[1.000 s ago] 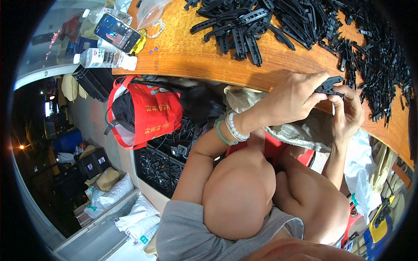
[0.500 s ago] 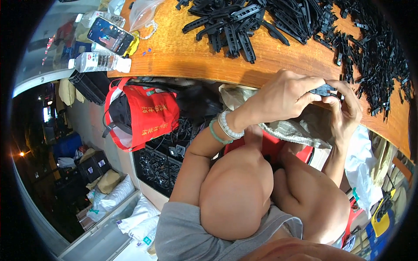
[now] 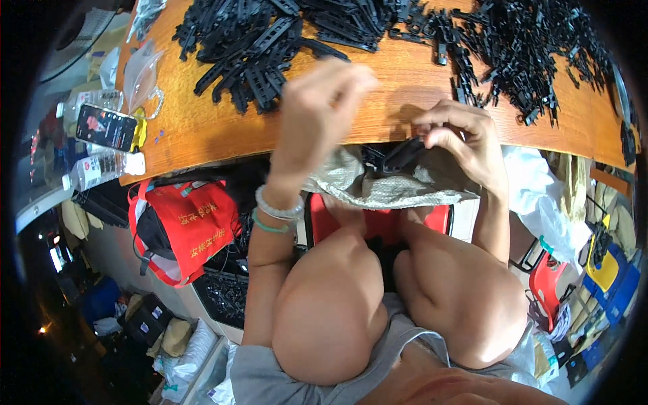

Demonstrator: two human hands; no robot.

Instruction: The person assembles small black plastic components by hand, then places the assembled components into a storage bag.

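Observation:
My left hand (image 3: 317, 115), smeared by motion, is over the table's front part, just in front of a pile of long black plastic clip-like parts (image 3: 260, 64). Its fingers are too blurred to show whether anything is in them. Thumb and forefinger of my right hand (image 3: 466, 135) are apart near the table's front edge. Just below their tips, a long black plastic part (image 3: 403, 155) slants over the mouth of a pale woven sack (image 3: 385, 192). It appears free of the fingers. More black parts lie inside the sack, mostly in shadow.
Smaller black parts (image 3: 520, 61) are heaped on the wooden table (image 3: 202, 128) at the right. A phone (image 3: 105, 127) leans by two water bottles (image 3: 101, 170) at the left. Below hangs a red bag (image 3: 192, 226); white plastic bags (image 3: 540, 196) hang at the right.
Both hands held a black part together; now they are apart. My left hand has moved towards the pile of long parts, and the part is over the sack. The whole view has shifted.

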